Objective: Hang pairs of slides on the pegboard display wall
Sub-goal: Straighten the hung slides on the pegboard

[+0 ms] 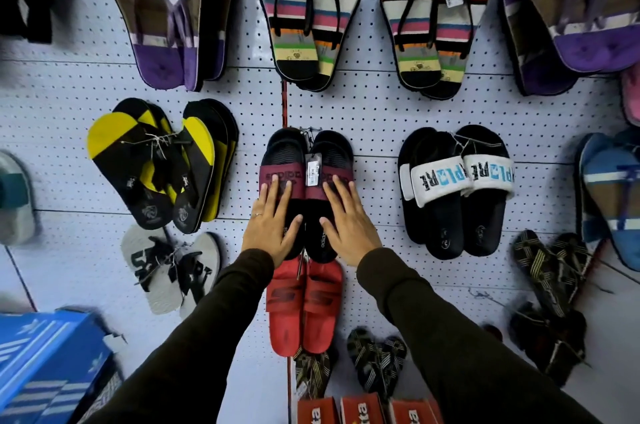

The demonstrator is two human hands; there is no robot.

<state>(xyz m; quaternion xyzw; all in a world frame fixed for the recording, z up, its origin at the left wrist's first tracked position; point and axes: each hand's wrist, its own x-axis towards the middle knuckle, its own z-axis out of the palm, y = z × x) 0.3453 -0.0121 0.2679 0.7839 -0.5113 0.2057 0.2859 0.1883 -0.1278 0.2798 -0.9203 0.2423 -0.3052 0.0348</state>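
A pair of black slides with maroon straps [311, 160] hangs on a hook at the middle of the white pegboard wall [374, 111], a price tag between the two. My left hand [272, 226] lies flat on the left slide, fingers spread, a ring on one finger. My right hand [349, 226] lies flat on the right slide in the same way. Neither hand grips anything. Both arms wear dark sleeves.
Around hang other pairs: red slides [304, 305] just below, black slides with white straps [453, 188] to the right, yellow-black flip-flops [156, 163] to the left, striped flip-flops [304, 11] above. A blue shoebox [45, 361] sits low left, red boxes [360, 409] at the bottom.
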